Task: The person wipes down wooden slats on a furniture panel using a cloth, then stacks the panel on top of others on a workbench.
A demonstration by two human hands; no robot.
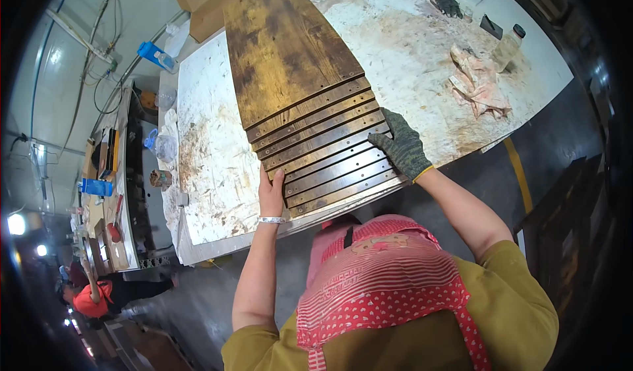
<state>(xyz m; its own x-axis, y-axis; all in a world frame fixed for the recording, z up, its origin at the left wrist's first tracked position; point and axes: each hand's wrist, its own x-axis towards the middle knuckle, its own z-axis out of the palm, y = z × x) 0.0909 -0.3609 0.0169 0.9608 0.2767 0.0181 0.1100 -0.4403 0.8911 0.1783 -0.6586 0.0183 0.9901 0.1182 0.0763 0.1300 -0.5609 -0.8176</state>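
Observation:
A fanned stack of brown, wood-grained boards (290, 48) lies on the white, stained worktable (211, 193). Their near ends overlap like steps, and small dark holes run along each end. My bare left hand (270, 190) grips the left edge of the lower boards, thumb on top, a pale band at the wrist. On the other side my right hand (402, 143), in a dark grey-green knit glove, clasps the right edge, with its thumb over the top face. The fingertips beneath the boards are hidden on both sides.
A crumpled pinkish cloth (476, 84), a clear bottle (508, 49) and a dark glove (447, 3) lie toward the right. At the back left stands an open cardboard box (208, 2). Plastic jugs (161, 145) line the left edge. Another person (92, 298) is at the far left.

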